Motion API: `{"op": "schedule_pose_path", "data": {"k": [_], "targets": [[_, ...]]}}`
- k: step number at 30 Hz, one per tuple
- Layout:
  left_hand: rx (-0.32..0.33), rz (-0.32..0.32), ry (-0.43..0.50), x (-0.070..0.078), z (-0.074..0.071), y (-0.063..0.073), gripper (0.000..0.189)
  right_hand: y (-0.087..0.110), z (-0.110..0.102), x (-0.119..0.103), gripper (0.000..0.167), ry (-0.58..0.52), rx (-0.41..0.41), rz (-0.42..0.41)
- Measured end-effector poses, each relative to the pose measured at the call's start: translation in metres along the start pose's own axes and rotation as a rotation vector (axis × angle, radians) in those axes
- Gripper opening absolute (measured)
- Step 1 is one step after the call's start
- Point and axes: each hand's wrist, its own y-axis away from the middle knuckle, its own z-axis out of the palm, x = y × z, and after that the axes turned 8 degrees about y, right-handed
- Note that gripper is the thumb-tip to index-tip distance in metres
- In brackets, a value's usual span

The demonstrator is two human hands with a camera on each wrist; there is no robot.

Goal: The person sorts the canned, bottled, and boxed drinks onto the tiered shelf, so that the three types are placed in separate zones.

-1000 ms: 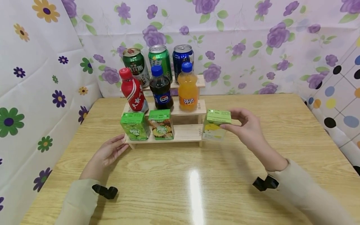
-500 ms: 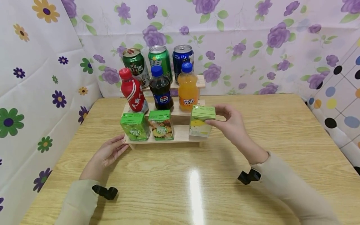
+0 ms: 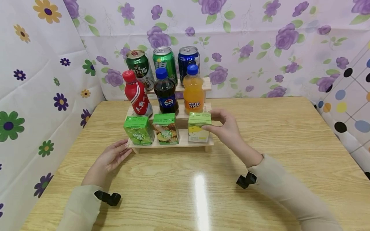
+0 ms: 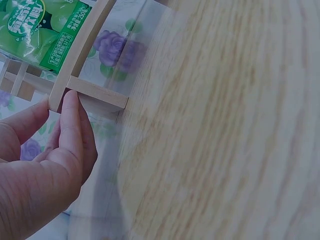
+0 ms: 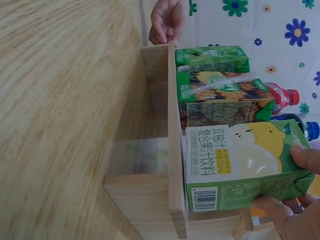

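Note:
My right hand (image 3: pixel 226 128) pinches a light green and yellow juice box (image 3: pixel 198 132) by its upper part, fingers on its right side and thumb at the front. The box is upright at the right end of the lowest step of a wooden tiered shelf (image 3: pixel 185 138); in the right wrist view its base appears to meet the board. At the left end of that step my left hand (image 3: pixel 114 155) grips the board between thumb and fingers, plainly seen in the left wrist view. Beside the held box stand a pineapple juice box (image 3: pixel 166 130) and a green grape juice box (image 3: pixel 139 131).
On the middle step stand a red bottle (image 3: pixel 137 94), a cola bottle (image 3: pixel 165 91) and an orange soda bottle (image 3: pixel 193 91). Several cans, including a green can (image 3: pixel 164 62), line the top step. Flowered cloth (image 3: pixel 245 57) hangs behind the wooden table (image 3: pixel 162 189).
My right hand has carried the light green juice box leftward from beside the shelf, then lowered it at the right end of the lowest step. The left hand stays on the shelf.

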Motion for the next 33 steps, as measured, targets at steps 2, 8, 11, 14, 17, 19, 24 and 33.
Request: {"op": "schedule_pose_path", "data": {"k": [2, 8, 11, 14, 17, 19, 24, 33], "targets": [[-0.008, 0.002, -0.005, -0.001, 0.001, 0.001, 0.016, -0.001, 0.002, 0.001, 0.046, 0.001, -0.006, 0.007], [-0.023, 0.003, -0.002, -0.001, 0.001, 0.001, 0.015, -0.003, 0.005, 0.001, 0.046, 0.016, -0.016, 0.008], [-0.019, 0.001, -0.003, 0.0, 0.0, 0.002, 0.019, -0.004, 0.006, -0.001, 0.047, 0.024, -0.029, 0.005], [-0.015, 0.003, 0.004, 0.002, -0.001, 0.004, 0.027, -0.005, 0.008, -0.003, 0.047, 0.03, -0.038, 0.003], [-0.015, 0.001, 0.01, 0.003, -0.001, 0.006, 0.026, -0.005, 0.009, -0.005, 0.047, 0.035, -0.037, 0.005], [-0.014, 0.0, 0.009, 0.003, -0.002, 0.006, 0.024, -0.006, 0.01, -0.005, 0.048, 0.034, -0.036, 0.006], [-0.013, -0.004, 0.003, 0.003, -0.001, 0.003, 0.025, -0.006, 0.013, -0.003, 0.047, 0.022, -0.037, -0.014], [-0.038, 0.014, 0.005, -0.001, -0.002, 0.0, 0.015, -0.003, 0.009, 0.008, 0.049, -0.005, -0.11, -0.095]]}}
